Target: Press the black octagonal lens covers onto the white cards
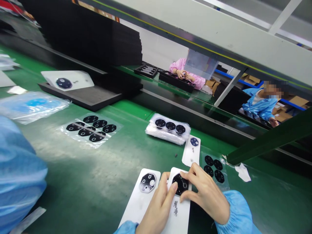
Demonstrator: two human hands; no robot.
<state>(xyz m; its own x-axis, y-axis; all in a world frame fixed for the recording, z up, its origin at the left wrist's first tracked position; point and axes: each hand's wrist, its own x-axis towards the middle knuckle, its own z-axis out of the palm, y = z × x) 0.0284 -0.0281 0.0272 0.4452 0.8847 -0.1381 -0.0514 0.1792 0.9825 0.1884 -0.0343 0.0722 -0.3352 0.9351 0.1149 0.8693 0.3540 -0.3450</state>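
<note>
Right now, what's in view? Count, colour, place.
table: one, green, foreground
black stack: one, black, upper left
black tray: one, black, in front of stack
white panels: four seen, white; one on tray, one centre right, two bottom centre
black cover: one, black, on right-hand bottom panel
left sheets: count unclear, clear with black octagons, left
sheet stack: one, clear with black octagons, centre
right sheet: one, clear with black octagons, right
plastic bag: one, clear and blue, left
white scraps: several, white, left and right
post: one, green, right
boxes: several, brown, background
co-workers: at least two, pink and blue clothing, far side
blue garment: one, blue, left edge
left hand: one, blue-cuffed, on covered panel
right hand: one, blue-cuffed, at black cover
</note>
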